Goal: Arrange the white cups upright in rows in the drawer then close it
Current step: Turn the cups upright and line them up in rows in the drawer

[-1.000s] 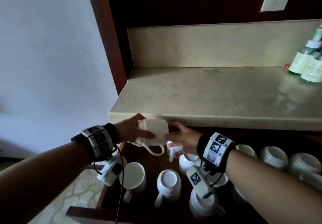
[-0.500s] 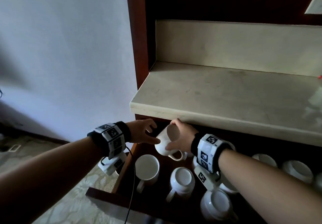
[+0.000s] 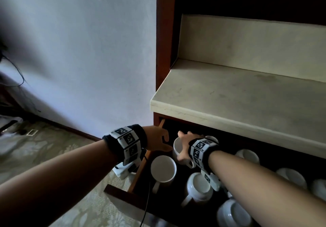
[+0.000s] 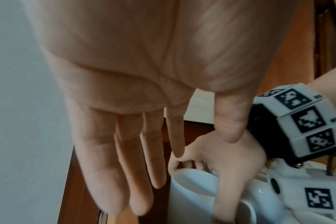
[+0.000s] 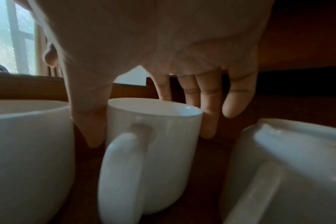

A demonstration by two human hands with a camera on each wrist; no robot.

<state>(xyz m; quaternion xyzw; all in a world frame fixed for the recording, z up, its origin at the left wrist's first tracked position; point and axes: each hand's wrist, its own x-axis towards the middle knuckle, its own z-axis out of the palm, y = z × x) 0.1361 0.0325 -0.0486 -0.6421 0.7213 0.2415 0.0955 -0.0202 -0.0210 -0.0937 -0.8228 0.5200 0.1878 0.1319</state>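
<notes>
Likely a hotel room or a home: a dark wood cabinet (image 3: 163, 50) with a pale stone bench (image 3: 247, 99), an open drawer (image 3: 123, 196) of white cups (image 3: 163, 168), patterned carpet (image 3: 58, 149), and a plain wall (image 3: 88, 50).

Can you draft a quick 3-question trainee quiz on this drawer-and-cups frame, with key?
1. True or false: the right hand holds a cup that stands mouth up in the drawer.
2. The left hand is: A) gripping a cup B) open, holding nothing C) pushing the drawer front.
3. Fill in: the cup in the front row, right of the upright cup, stands mouth ____.

Key:
1. True; the thumb is on one side of it and the fingers on the other.
2. B; the fingers are straight beside the held cup.
3. Down; its base faces up.
</notes>
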